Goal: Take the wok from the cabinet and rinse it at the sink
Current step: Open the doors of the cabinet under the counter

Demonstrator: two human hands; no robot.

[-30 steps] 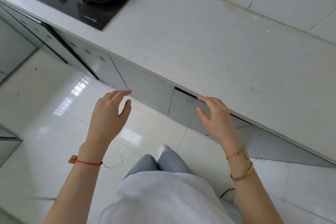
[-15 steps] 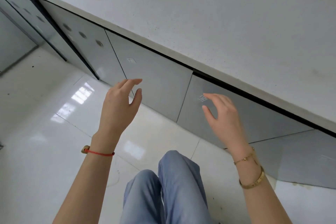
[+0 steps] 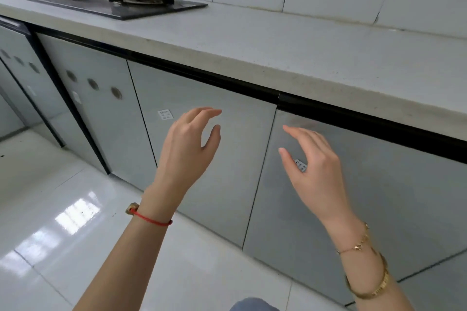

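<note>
Nearest us, our left hand [image 3: 185, 149] and right hand [image 3: 313, 171] hover before the shut cabinet doors [image 3: 207, 159], each grip loose and empty. Beyond, under the counter [image 3: 290, 50], the wok stays unseen; next we must pull a door open.

No legible text.
Two small white stickers [image 3: 165, 114] [image 3: 301, 165] sat on the grey cabinet doors [image 3: 202, 159] below the worktop [image 3: 278, 40]; their print was too small to read.
</note>
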